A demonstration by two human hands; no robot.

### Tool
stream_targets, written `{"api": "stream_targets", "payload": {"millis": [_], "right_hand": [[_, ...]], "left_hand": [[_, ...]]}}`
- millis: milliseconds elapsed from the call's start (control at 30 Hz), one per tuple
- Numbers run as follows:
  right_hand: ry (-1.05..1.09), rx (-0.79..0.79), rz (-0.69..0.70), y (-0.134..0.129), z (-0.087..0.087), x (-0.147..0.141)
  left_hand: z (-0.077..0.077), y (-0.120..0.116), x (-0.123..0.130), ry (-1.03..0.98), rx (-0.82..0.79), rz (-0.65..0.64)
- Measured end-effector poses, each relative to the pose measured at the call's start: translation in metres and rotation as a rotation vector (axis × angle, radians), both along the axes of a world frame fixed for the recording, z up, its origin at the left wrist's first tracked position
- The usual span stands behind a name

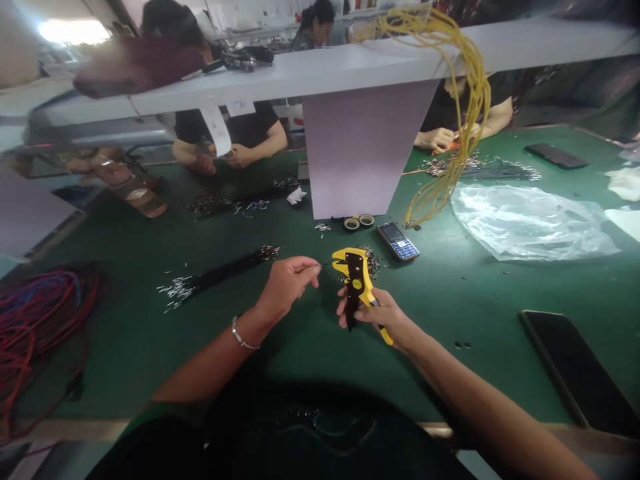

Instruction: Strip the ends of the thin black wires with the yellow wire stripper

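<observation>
My right hand point(375, 312) is wrapped round the handles of a yellow and black wire stripper point(357, 277), its jaws pointing left. Just left of those jaws, my left hand point(291, 283) is pinched, thumb against forefinger; whatever lies between the fingertips is too small to make out. A bundle of black wires point(220, 273) with bare, shiny ends lies left of my left hand. Behind the stripper is a small pile of clippings point(371, 260), partly hidden by the tool.
A keypad phone point(399, 241), tape rolls point(351, 224), a plastic bag point(530, 223) and a large black phone point(580, 373) lie on the green table point(310, 360). Red cables point(45, 320) are coiled left. Yellow wires point(475, 100) hang from the shelf point(280, 73). People work opposite.
</observation>
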State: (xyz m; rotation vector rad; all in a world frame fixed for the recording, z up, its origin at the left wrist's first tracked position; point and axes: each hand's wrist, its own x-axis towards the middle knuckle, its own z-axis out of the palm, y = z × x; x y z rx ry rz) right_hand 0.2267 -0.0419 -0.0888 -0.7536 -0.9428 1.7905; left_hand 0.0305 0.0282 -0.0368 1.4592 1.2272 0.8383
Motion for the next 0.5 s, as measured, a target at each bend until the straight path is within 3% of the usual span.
{"api": "stream_targets", "payload": {"millis": [500], "right_hand": [[0.052,0.015,0.087,-0.0009,-0.0027,0.0013]], "left_hand": [[0.0060,0.0019,-0.0054,0.079,0.048,-0.057]]}}
